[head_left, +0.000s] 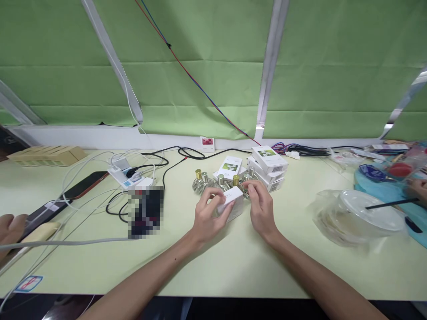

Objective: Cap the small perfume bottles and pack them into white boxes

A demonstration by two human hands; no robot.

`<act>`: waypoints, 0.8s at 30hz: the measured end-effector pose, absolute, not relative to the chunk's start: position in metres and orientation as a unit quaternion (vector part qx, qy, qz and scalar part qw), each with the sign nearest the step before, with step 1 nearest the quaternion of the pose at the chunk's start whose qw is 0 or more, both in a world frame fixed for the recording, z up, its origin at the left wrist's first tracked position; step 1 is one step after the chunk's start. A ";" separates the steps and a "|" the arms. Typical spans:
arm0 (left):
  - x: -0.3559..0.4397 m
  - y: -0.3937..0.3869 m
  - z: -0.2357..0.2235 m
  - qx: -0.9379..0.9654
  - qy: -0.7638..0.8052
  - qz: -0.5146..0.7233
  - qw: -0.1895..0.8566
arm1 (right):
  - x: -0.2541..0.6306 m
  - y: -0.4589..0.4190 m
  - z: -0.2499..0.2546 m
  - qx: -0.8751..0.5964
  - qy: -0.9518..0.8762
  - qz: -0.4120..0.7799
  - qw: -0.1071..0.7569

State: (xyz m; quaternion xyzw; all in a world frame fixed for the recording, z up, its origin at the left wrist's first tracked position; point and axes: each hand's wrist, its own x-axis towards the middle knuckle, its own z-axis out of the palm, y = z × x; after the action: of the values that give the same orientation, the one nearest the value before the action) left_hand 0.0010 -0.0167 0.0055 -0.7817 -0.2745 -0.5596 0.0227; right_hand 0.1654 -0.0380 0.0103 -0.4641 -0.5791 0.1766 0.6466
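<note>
My left hand [210, 213] grips a small white box [235, 200] between thumb and fingers, just above the table. To its right, my right hand [260, 206] is closed, thumb and forefinger near each other; whatever may be between them is too small to make out. Its fingertips are close to a gold-capped glass bottle [235, 179]. Several similar bottles stand in a cluster behind both hands, including one with a gold cap [198, 174] and one with a silver cap [220, 179]. Behind them lies a white box with a green picture [230, 167].
White boxes [269, 160] are stacked right of the bottles. Left are a power strip [122, 173], tangled cables and a pixelated dark object [146, 212]. A lidded bowl in plastic [370, 211] stands right. Other people's hands show at the left [13, 229] and right [418, 190] edges.
</note>
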 end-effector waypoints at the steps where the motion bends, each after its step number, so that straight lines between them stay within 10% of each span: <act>1: 0.001 -0.017 0.006 -0.776 -0.278 -0.565 0.025 | 0.165 -0.037 0.010 -0.465 -0.580 0.176 0.646; 24: -0.004 -0.020 0.008 -0.735 -0.304 -0.606 -0.020 | 0.165 -0.040 0.009 -0.365 -0.700 0.330 0.518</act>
State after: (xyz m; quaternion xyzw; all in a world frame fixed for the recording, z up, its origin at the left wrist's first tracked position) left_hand -0.0045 -0.0200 0.0079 -0.7349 -0.3042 -0.6059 -0.0196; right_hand 0.1655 -0.0399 0.0089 -0.3651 -0.7000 0.3296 0.5177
